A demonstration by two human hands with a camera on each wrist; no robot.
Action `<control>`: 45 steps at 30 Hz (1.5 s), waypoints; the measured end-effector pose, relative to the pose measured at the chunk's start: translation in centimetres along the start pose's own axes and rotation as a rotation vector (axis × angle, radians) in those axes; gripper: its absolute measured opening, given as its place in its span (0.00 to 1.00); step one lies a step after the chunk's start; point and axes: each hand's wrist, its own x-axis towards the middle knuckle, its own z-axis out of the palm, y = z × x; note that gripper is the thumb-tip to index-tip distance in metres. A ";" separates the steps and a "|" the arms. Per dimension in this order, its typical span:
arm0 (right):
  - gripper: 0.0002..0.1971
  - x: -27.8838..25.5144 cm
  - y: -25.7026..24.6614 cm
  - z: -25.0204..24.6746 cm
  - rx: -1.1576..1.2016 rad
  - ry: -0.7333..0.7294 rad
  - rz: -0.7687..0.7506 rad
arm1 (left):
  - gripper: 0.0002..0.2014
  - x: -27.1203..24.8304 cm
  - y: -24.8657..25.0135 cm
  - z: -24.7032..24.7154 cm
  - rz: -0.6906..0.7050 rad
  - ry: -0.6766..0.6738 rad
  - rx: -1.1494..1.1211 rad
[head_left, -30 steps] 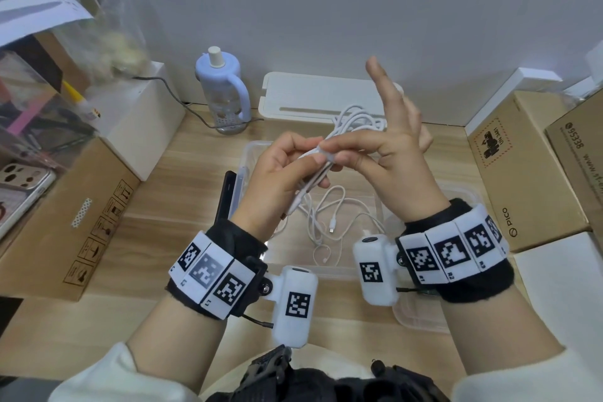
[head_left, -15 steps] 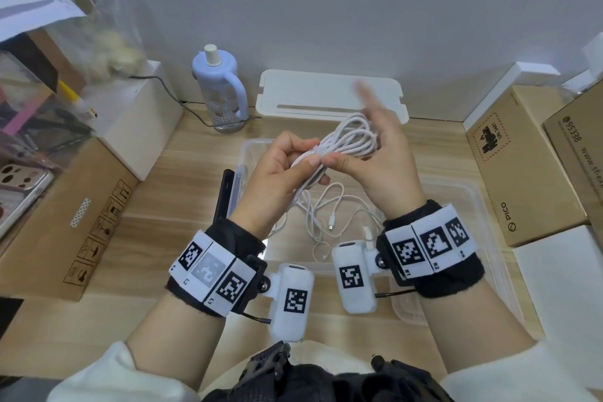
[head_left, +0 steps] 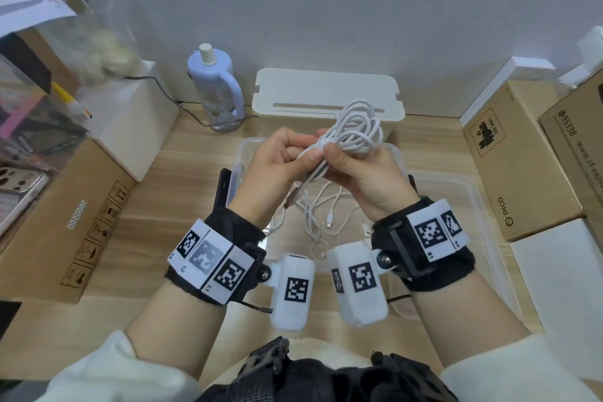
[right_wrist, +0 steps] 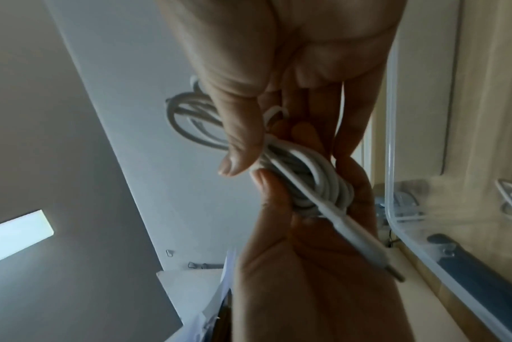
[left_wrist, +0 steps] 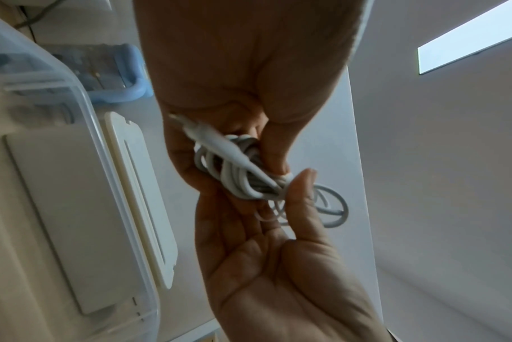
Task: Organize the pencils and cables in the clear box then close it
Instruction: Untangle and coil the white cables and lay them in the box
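A white cable (head_left: pixel 357 127) is wound into a coil, and both hands hold it above the clear box (head_left: pixel 402 162). My left hand (head_left: pixel 293 157) pinches the wrapped middle of the coil (left_wrist: pixel 240 178), and the plug end (head_left: pixel 295 201) hangs along its palm. From the right, my right hand (head_left: pixel 341 158) grips the same bundle (right_wrist: pixel 316 182), thumb on top. A second white cable (head_left: pixel 328 217) lies loose in the box. No pencils can be made out.
The clear lid (head_left: pixel 483 225) lies right of the box and a black object (head_left: pixel 224 188) stands at its left side. Behind are a white slotted case (head_left: pixel 326 91) and a blue bottle (head_left: pixel 215 88). Cardboard boxes flank the desk, left (head_left: pixel 65 212) and right (head_left: pixel 512 160).
The right hand's raised fingers have come down and curled round the coil. The cable's loose turns are now gathered into one bundle held by both hands.
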 end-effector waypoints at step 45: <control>0.05 5.0 4.2 -6.7 -0.651 0.085 0.659 | 0.33 6.3 -9.2 -4.8 -1.060 0.229 0.346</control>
